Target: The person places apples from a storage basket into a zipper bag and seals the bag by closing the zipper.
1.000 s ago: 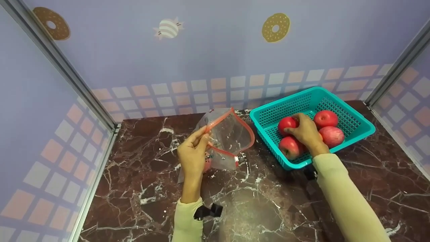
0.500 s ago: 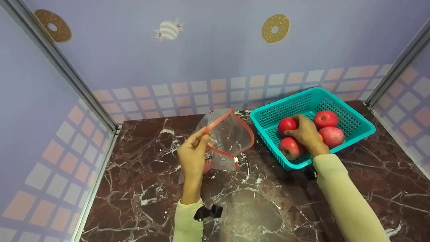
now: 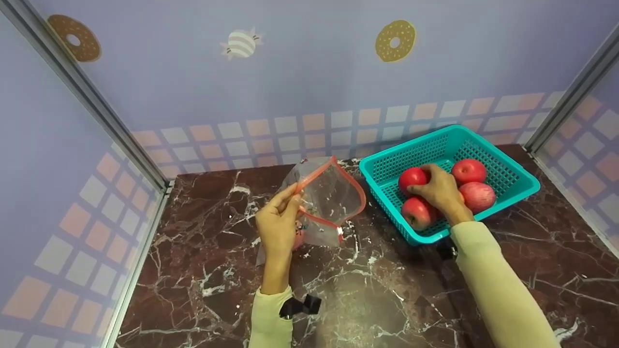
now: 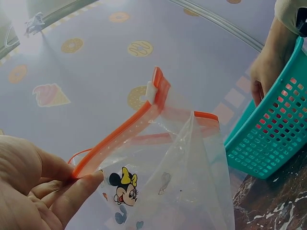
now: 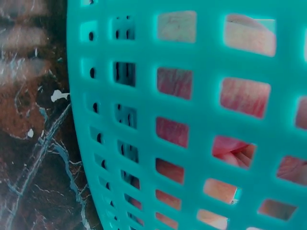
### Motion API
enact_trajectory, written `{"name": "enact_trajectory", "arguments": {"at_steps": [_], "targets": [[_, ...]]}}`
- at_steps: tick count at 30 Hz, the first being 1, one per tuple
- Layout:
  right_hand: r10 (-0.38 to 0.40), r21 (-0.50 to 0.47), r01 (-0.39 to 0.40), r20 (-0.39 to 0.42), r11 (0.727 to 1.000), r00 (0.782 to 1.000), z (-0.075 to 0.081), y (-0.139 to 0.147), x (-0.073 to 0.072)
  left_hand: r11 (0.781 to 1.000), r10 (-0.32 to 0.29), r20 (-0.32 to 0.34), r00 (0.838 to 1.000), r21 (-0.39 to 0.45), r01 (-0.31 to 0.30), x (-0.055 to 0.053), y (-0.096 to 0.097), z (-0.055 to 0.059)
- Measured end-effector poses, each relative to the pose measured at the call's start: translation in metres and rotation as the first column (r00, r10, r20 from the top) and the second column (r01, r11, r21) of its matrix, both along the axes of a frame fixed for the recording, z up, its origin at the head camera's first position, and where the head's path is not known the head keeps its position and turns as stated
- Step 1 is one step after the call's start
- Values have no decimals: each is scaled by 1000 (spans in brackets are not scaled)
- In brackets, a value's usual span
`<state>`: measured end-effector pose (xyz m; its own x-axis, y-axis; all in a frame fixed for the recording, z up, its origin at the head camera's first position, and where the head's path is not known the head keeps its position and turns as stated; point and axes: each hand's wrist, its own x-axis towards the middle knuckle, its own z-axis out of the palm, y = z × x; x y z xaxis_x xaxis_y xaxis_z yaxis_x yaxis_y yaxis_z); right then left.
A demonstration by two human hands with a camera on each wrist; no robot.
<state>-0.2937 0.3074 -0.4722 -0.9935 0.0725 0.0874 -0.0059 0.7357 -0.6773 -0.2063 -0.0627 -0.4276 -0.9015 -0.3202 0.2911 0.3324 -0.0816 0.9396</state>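
My left hand pinches the orange-red rim of a clear zip bag between thumb and fingers. The bag's mouth gapes toward the right, and a white slider sits at one end of the rim. A cartoon mouse is printed on its side, plain in the left wrist view. Something reddish shows through the bag beside the hand, partly hidden. Inside a teal basket, my right hand grips a red apple, its fingers and thumb about the fruit. In the right wrist view the basket wall covers most of that hand.
Around the right hand lie other apples: one in front, one behind and one to the right. Part of another shows under the hand. The dark marbled tabletop meets a patterned wall behind and panels at both sides.
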Motion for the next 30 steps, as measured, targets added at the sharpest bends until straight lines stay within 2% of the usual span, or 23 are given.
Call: {"name": "enact_trajectory", "arguments": {"at_steps": [6,14,21,24,30], "targets": [[-49,-116,43,-44,992,998,1,-3,2,1000,-13,-13,1000,28,13,-1,2,0],[-86,-310,75,-23,948,996,8,-5,8,998,-29,-13,999,47,30,-1,3,0],[-82,-420,59,-37,906,996,15,-12,15,1000,-4,-3,1000,26,4,-2,-5,-2],[-80,-457,38,-73,889,994,19,-17,18,999,7,-17,1000,35,-6,-2,-8,-2],[-77,-494,-11,-157,869,985,28,-31,26,998,-12,-26,1000,61,14,-3,-7,-1]]}}
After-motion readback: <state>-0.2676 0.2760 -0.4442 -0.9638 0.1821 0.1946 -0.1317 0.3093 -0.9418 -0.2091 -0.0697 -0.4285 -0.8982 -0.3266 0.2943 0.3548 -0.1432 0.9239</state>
